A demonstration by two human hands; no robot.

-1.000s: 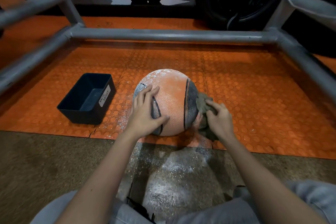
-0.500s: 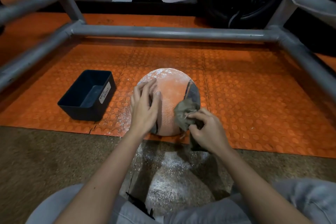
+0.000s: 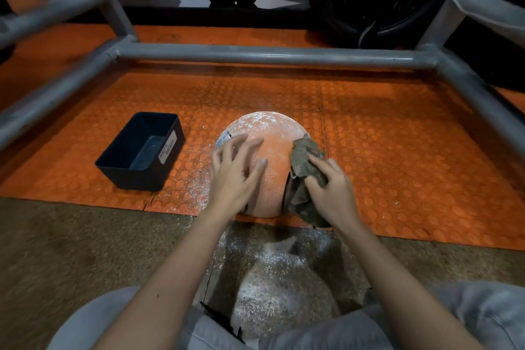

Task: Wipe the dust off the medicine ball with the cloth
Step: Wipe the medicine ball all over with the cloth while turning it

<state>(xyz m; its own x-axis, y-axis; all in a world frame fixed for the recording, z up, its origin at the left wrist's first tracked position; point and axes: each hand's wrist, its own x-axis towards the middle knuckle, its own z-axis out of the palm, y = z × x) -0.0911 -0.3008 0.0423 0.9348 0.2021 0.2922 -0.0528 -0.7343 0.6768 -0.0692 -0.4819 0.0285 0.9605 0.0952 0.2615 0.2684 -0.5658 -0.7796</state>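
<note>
A dark bin [image 3: 136,179] stands open on the mat [image 3: 397,150] towards its near left corner, just beside the work, probably to take waste. The left hand [image 3: 231,179] lies on the left flank of the ball [image 3: 272,139], fingers spread and nearly straight, holding nothing; it looks placed to brace the ball against the push from the other side. The ball sits on the mat close to the middle of its near edge. It is orange and pebbled with a dark seam, thick white dust on its crown and far side and a cleaner near face, so the job seems part done. The cloth [image 3: 304,167], bunched and drab, is pressed to the right flank by the right hand [image 3: 332,196], whose fingers curl round it
</note>
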